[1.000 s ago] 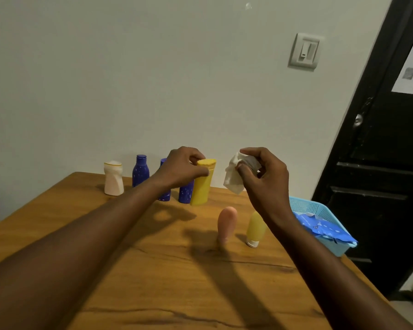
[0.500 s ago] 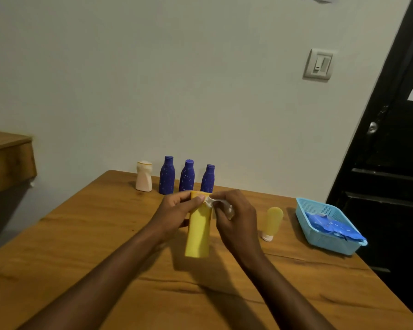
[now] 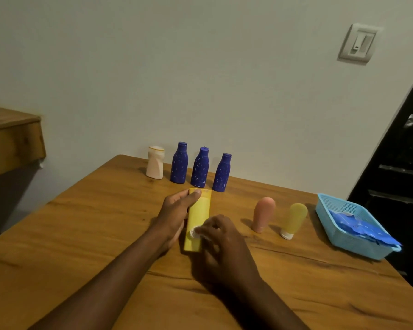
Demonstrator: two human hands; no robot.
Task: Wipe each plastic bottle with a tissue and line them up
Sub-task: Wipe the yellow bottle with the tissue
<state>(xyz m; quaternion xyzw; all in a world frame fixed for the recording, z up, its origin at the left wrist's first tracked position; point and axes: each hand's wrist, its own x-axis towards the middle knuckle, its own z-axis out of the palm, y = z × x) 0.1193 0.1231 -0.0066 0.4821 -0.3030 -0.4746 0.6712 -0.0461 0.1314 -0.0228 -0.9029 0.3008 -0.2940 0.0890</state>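
Note:
My left hand (image 3: 174, 215) grips a yellow tube bottle (image 3: 199, 211) above the middle of the wooden table (image 3: 81, 234). My right hand (image 3: 222, 244) pinches a white tissue (image 3: 195, 232) against the tube's lower part; most of the tissue is hidden under the fingers. At the back stand a cream bottle (image 3: 155, 162) and three dark blue bottles (image 3: 201, 167) in a row. To the right, a pink bottle (image 3: 263, 214) and a yellow-green bottle (image 3: 294, 219) stand cap down.
A light blue plastic basket (image 3: 343, 239) holding a blue packet (image 3: 360, 228) sits near the table's right edge. A black door is beyond it on the right. A wooden ledge (image 3: 12, 136) juts out at the left. The wall runs right behind the bottle row.
The yellow tube has come away from the row toward me and lower. My right hand has slid the tissue down from the tube's top to its lower part.

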